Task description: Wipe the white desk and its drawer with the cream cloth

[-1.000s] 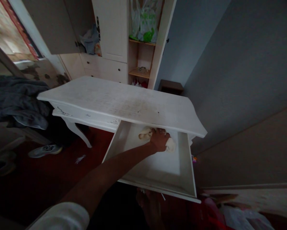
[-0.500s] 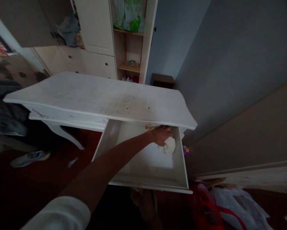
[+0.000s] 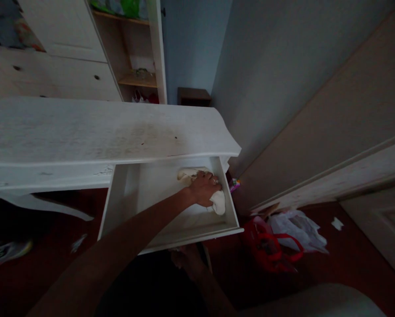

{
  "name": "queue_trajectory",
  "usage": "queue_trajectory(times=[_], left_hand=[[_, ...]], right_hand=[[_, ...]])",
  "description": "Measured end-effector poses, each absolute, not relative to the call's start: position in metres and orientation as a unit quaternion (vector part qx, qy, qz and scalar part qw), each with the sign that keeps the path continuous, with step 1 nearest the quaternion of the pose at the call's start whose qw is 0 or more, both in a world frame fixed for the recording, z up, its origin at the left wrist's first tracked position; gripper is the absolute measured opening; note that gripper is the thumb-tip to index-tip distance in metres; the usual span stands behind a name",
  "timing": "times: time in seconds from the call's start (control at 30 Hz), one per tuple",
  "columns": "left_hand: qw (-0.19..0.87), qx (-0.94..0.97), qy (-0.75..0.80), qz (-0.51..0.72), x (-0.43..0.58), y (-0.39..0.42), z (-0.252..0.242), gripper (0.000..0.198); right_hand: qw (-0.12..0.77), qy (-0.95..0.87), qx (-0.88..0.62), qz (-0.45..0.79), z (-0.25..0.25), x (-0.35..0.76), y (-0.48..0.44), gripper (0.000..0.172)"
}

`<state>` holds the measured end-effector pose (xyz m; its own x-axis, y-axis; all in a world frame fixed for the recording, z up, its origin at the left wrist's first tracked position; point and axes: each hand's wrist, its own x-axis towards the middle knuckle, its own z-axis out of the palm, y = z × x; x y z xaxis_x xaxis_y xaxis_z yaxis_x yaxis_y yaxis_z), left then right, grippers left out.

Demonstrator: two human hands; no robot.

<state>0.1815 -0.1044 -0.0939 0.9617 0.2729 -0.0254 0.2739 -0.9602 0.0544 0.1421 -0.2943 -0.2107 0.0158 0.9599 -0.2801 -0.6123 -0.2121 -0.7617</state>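
Note:
Inside the pulled-out white drawer (image 3: 131,229), my left hand (image 3: 204,188) presses a crumpled off-white cloth (image 3: 219,203) with its fingers closed over it. Part of the cloth spreads toward the back of the drawer, near the right side wall. The drawer belongs to a white desk (image 3: 94,132) with a smudged, stained top. Below the drawer front, in deep shade, is my right hand (image 3: 184,257). Its fingers are too dark to make out, and whether it touches the drawer is unclear.
A red bag (image 3: 263,246) and a white plastic bag (image 3: 298,229) lie on the dark red floor at right. The wall (image 3: 283,110) runs close beside the desk. Behind stands a white wardrobe (image 3: 75,39) with open shelves. A shoe (image 3: 9,255) is at lower left.
My view has swung right and down, so the desk sits further left. My left hand and the cloth have come slightly toward the drawer front.

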Motion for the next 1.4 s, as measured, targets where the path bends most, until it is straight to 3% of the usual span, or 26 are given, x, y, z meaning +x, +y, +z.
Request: queue_trajectory(times=[0.47, 0.83, 1.1, 1.2, 1.3, 1.4], left_hand=[[0.039, 0.966, 0.254, -0.008, 0.189, -0.174, -0.098, 0.043], [0.070, 0.942, 0.322, -0.067, 0.110, -0.156, -0.085, 0.027], [0.122, 0.918, 0.360, -0.117, 0.011, -0.154, -0.079, 0.041], [0.144, 0.927, 0.333, -0.100, -0.022, -0.153, -0.086, 0.056], [0.130, 0.932, 0.330, -0.076, -0.041, -0.153, -0.095, 0.070], [0.096, 0.933, 0.340, -0.066, -0.046, -0.152, -0.101, 0.068]], right_hand=[[0.605, -0.223, -0.395, 0.654, -0.217, 0.141, -0.292, 0.050], [0.598, -0.237, -0.386, 0.661, -0.222, 0.145, -0.296, 0.046], [0.600, -0.235, -0.394, 0.655, -0.228, 0.149, -0.300, 0.038], [0.592, -0.251, -0.386, 0.662, -0.226, 0.150, -0.300, 0.039], [0.591, -0.255, -0.385, 0.662, -0.221, 0.151, -0.300, 0.041], [0.588, -0.249, -0.394, 0.661, -0.219, 0.151, -0.300, 0.041]])
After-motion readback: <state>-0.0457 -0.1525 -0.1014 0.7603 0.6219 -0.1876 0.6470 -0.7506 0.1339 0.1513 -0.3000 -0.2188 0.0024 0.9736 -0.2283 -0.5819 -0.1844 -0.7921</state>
